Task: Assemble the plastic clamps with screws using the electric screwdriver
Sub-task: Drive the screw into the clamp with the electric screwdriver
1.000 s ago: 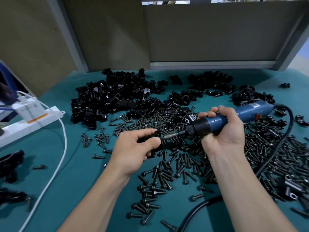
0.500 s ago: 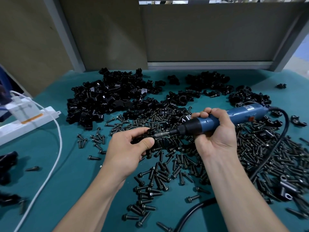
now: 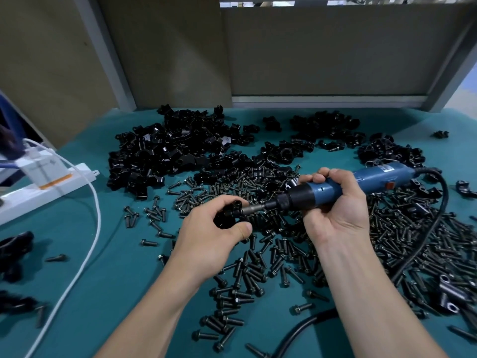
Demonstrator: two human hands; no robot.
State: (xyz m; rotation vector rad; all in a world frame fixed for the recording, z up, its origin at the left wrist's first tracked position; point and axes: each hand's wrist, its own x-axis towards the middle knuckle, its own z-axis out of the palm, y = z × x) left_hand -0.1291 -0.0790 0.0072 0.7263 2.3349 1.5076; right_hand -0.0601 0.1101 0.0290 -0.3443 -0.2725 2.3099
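At mid-frame the left hand, palm down, curls its grip round a black clamp. The right hand clenches the blue screwdriver, lying near level, bit against the clamp, above screws strewn on the worktop.

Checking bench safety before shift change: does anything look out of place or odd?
Nothing looks damaged, but screws lie scattered loose over the mat, and the screwdriver cord runs through them, where it could snag or sweep some off.
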